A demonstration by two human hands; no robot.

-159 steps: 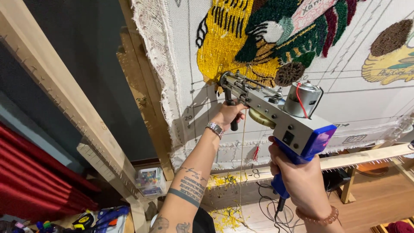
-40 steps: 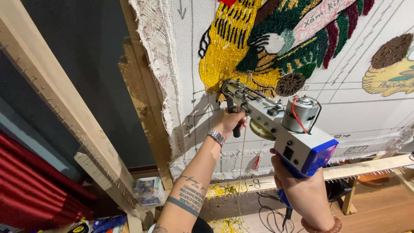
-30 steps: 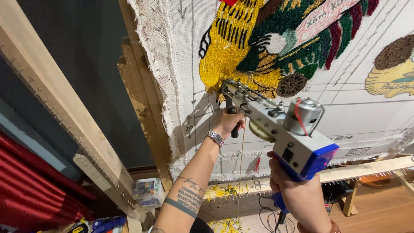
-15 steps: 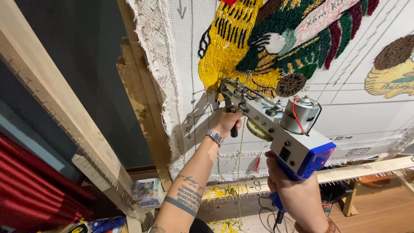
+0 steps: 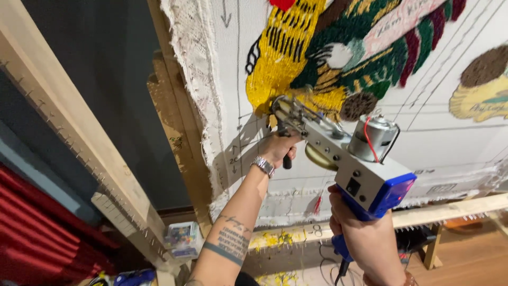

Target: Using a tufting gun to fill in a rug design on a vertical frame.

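Head view: two hands, left hand (image 5: 276,149) and right hand (image 5: 362,238), grip one tufting gun (image 5: 344,159).

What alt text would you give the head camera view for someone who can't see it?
A person presses a grey and blue tufting gun against a stretched white cloth, at the lower edge of a yellow tufted patch. The left hand grips its black front handle, the right hand its blue rear grip; a wooden frame stands at left.
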